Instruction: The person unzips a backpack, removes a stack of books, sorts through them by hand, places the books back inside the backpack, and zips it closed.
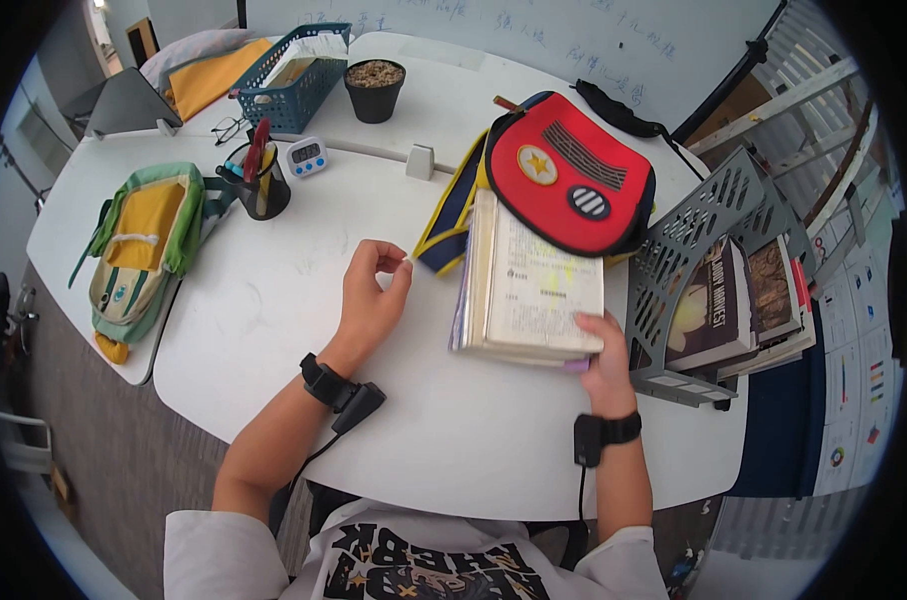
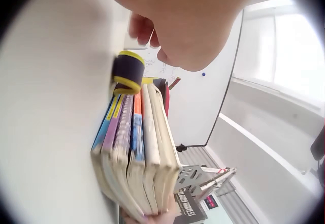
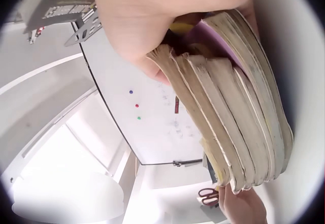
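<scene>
The bag (image 1: 571, 172) is showing red with a yellow star. The small bag (image 1: 144, 245) is looking green and yellow. The basket (image 1: 296, 76) is looking blue.

A white round-edged table (image 1: 274, 300) carries a stack of worn books (image 1: 529, 290), gripped at its near corner. Past that grip, a red pouch (image 1: 569, 170) lies on the stack's far end. Just beside the grip stands a grey mesh rack (image 1: 704, 240). Well away on the other side rest a green and yellow bag (image 1: 144, 245), a black pen cup (image 1: 264, 185), a small digital timer (image 1: 306, 156), a dark pot (image 1: 375, 88) and a blue basket (image 1: 294, 75).
</scene>
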### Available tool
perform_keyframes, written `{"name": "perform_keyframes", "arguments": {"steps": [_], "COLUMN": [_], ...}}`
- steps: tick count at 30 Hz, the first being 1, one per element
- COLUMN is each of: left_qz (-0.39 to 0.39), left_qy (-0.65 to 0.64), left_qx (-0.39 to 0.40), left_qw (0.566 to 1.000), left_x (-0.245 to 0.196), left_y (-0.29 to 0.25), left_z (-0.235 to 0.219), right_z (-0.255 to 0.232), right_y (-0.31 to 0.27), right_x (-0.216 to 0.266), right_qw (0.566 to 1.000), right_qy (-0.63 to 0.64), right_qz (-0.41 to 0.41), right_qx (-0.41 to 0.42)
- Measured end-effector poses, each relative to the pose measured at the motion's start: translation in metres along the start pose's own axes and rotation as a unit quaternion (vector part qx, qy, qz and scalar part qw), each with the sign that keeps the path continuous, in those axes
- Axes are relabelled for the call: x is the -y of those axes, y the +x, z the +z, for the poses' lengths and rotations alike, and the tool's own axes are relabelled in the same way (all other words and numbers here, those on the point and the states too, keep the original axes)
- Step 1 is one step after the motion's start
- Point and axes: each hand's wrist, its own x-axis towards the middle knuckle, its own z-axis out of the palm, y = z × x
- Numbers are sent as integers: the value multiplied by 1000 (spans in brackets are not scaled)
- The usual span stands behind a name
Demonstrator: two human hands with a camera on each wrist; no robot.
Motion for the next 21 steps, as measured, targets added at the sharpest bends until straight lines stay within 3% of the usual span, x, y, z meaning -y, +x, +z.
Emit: {"name": "perform_keyframes", "arguments": {"steps": [1, 3, 5, 6, 8, 11, 15, 17, 21], "left_qz": [36, 36, -158, -160, -161, -178, -179, -195, -154], "left_qy": [22, 36, -32, -32, 5, -33, -64, -199, -238], "left_qx": [-21, -10, 122, 121, 202, 225, 258, 294, 343], "left_qw": [999, 999, 979, 979, 966, 957, 947, 914, 896], "left_x": [1, 1, -7, -12, -20, -35, -36, -42, -61], "left_y": [0, 0, 0, 1, 2, -2, -12, -14, -13], "left_z": [2, 0, -2, -3, -4, -5, -5, -5, -11], "right_z": [0, 0, 1, 3, 9, 2, 7, 10, 15], "right_y": [13, 28, 34, 29, 3, -35, -76, -84, -78], "right_x": [3, 4, 3, 1, -4, -19, -35, -34, -24], "right_qw": [1000, 1000, 1000, 1000, 1000, 996, 994, 993, 981], "right_qy": [-5, -9, -21, -21, -27, -1, -20, -39, -99], "right_qz": [0, -1, -8, -7, -10, 31, 19, -15, -118], "right_qx": [-7, -15, 1, 1, 11, 80, 102, 114, 120]}}
